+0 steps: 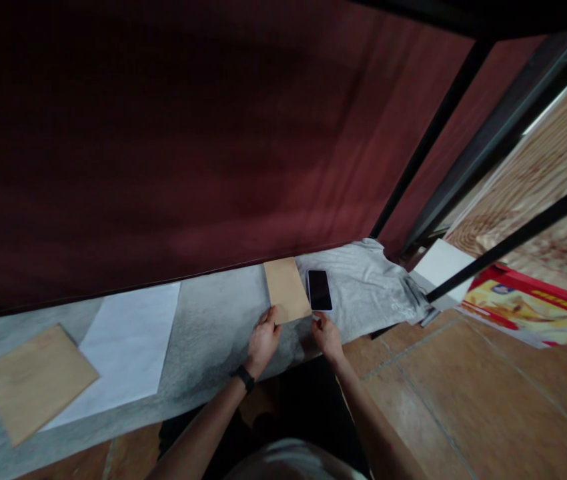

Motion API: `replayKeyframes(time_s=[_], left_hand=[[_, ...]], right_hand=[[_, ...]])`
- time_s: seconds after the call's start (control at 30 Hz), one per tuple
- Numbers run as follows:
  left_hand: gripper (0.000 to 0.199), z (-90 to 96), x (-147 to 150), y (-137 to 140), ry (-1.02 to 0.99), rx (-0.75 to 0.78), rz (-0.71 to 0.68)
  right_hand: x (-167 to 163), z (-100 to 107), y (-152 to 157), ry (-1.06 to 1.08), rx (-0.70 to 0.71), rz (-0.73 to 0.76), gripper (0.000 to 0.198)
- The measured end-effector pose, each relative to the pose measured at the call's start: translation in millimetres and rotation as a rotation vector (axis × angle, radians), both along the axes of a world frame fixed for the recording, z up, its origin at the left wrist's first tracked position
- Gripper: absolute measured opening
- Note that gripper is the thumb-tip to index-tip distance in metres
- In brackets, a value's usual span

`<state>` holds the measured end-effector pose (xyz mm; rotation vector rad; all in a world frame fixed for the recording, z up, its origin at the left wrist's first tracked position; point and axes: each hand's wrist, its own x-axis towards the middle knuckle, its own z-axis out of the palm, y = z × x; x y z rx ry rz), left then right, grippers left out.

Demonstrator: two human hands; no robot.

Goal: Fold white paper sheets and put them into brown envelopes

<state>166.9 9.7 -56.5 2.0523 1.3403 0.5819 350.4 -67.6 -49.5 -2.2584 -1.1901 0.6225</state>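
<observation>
A flat brown kraft-paper piece (286, 287), like an envelope or thin notebook, lies on the grey cloth in front of me. My left hand (263, 339) pinches its near left corner, thumb and fingers closed there. Just right of it a phone (319, 291) lies face up, its screen dark and its case edge pale purple. My right hand (327, 337) has its fingers curled together at the phone's near edge, close to the brown piece's right corner. Which of the two these fingers grip, I cannot tell.
Grey cloth (213, 320) covers a long narrow bench against a dark red panel (188, 167). To the left, another brown piece (38, 380) overlaps a white sheet (128, 347). Black metal bars (433, 140) rise at the right. A red and yellow box (533, 307) stands beyond, above floor tiles (503, 393).
</observation>
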Motion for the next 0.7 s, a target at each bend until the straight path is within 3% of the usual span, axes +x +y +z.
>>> replayKeyframes(time_s=[0.3, 0.5, 0.7], left_hand=[[0.057, 4.3, 2.6, 1.4, 0.066, 0.015, 0.0], [0.051, 2.8, 4.6, 0.7, -0.053, -0.022, 0.069], [0.049, 1.4, 6.8, -1.3, -0.014, -0.028, 0.075]], right_hand=[[-4.4, -2.4, -0.4, -0.004, 0.018, 0.02, 0.037], [-7.8, -2.8, -0.3, -0.02, 0.022, 0.028, 0.039], [-7.8, -3.6, 0.0, -0.009, 0.032, 0.049, 0.038]])
